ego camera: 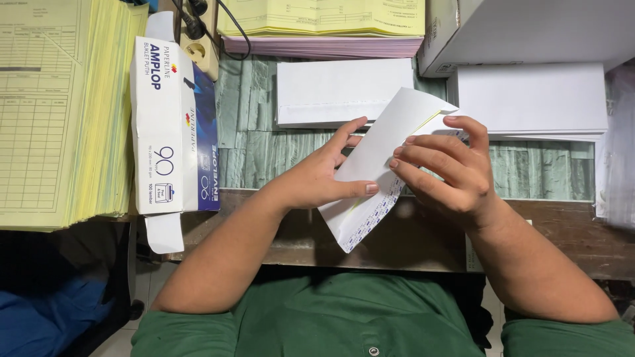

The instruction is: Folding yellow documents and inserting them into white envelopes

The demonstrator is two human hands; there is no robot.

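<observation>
Both hands are working one white envelope (372,173), holding it tilted above the near edge of the desk (264,158), its low corner pointing toward me, its high end toward the far right.

My left hand (317,178) is gripping the envelope's left side: thumb lying flat across the front face, fingers (350,129) reaching up behind and along its edge. Grip closed on the paper, not wide.

My right hand (450,172) is pinching the upper right part, fingers curled over the front, forefinger arching over the open flap end. A sliver of yellow paper is showing inside there. Grip clamped on the envelope too.

A patterned blue lining is showing along the envelope's lower right edge.

Around it: a white and blue envelope box (173,129) lying on the left, one end flap open. Thick stack of yellow forms (59,112) at far left. Another white envelope (344,91) lying flat just beyond my hands, and a stack of white envelopes (532,99) to the right of it.
</observation>
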